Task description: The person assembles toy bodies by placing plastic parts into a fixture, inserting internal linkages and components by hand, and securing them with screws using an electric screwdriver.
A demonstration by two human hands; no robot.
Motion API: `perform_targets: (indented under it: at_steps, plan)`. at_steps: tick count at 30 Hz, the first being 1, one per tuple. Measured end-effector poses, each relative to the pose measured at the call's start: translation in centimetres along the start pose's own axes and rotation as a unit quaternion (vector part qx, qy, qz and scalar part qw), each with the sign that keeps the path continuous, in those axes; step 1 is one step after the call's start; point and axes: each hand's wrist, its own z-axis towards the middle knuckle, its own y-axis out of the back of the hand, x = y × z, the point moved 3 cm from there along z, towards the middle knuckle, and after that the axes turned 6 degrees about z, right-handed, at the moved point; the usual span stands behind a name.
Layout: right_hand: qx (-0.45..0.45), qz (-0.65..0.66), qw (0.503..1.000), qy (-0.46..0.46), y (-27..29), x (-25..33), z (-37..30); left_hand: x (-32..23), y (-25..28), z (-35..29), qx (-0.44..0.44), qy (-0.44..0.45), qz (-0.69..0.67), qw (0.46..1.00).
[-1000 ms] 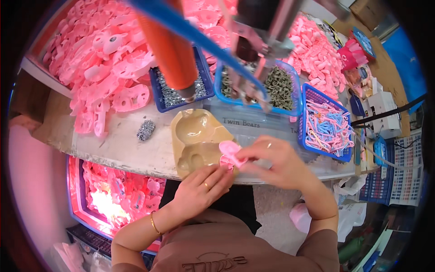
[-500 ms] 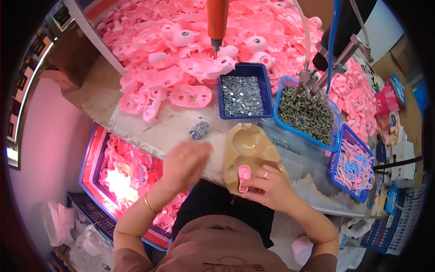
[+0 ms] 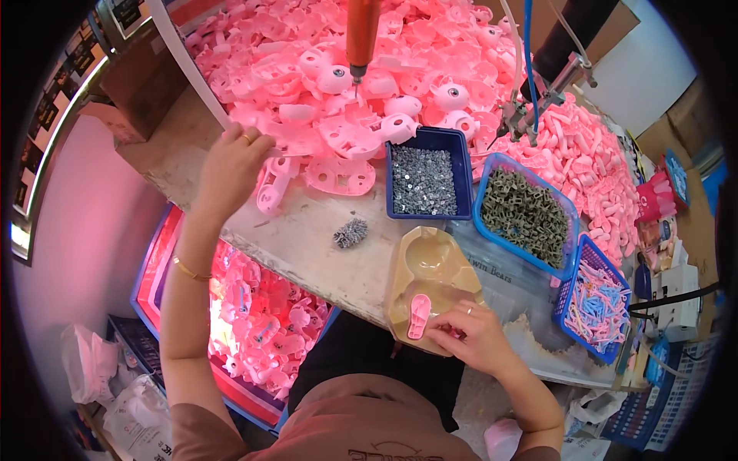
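Head view, only view. The person's left hand (image 3: 242, 165) is reached out over the table (image 3: 300, 253), at the near left edge of a big heap of pink shells (image 3: 307, 84). Fingers bent and close together, fingertips at the shells; cannot tell whether one is gripped. Gold bracelet (image 3: 188, 269) on that forearm.

Right hand (image 3: 473, 332) is low at the near table edge, over the right near corner of a tan fixture (image 3: 403, 261). Thumb and fingers narrow, nearly together; something reddish shows by the fingertips, too small to tell if held. Small pink piece (image 3: 419, 315), long and hollowed, lies in the near part of the fixture, just left of those fingertips; contact unclear.

Loose clump of silver screws (image 3: 350, 233) on the table, left of the fixture. Dark blue bin (image 3: 463, 165) of small silver parts behind the fixture; light blue basket (image 3: 478, 206) of dark metal pieces to the bin's right; blue basket of pink and blue sticks (image 3: 596, 300) further right. Orange screwdriver (image 3: 361, 34) hangs bit-down over the heap. Under the table edge, left, a tub of pink parts (image 3: 154, 284).
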Motion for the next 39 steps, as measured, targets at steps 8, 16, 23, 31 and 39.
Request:
perform_targets:
  at_steps: [8,16,23,31,39]
  plan:
    - [-0.107,0.054,0.991,-0.057,2.4,0.3,-0.9,-7.2,8.7,-2.5,0.076,-0.097,-0.158,0.98]
    - [-0.259,-0.034,0.965,-0.008,4.8,1.2,-1.7,-21.6,5.8,-5.0,0.057,-0.201,-0.326,0.922]
    - [-0.173,-0.085,0.981,-0.005,5.2,0.6,-2.6,-23.6,3.7,-5.9,0.068,-0.148,-0.37,0.914]
    - [-0.059,-0.147,0.987,-0.011,4.3,-0.6,-3.1,-24.8,3.5,-4.4,0.106,-0.103,-0.373,0.916]
    - [-0.061,-0.154,0.986,-0.003,3.9,-1.6,-3.1,-25.6,2.3,-4.1,0.119,-0.102,-0.382,0.911]
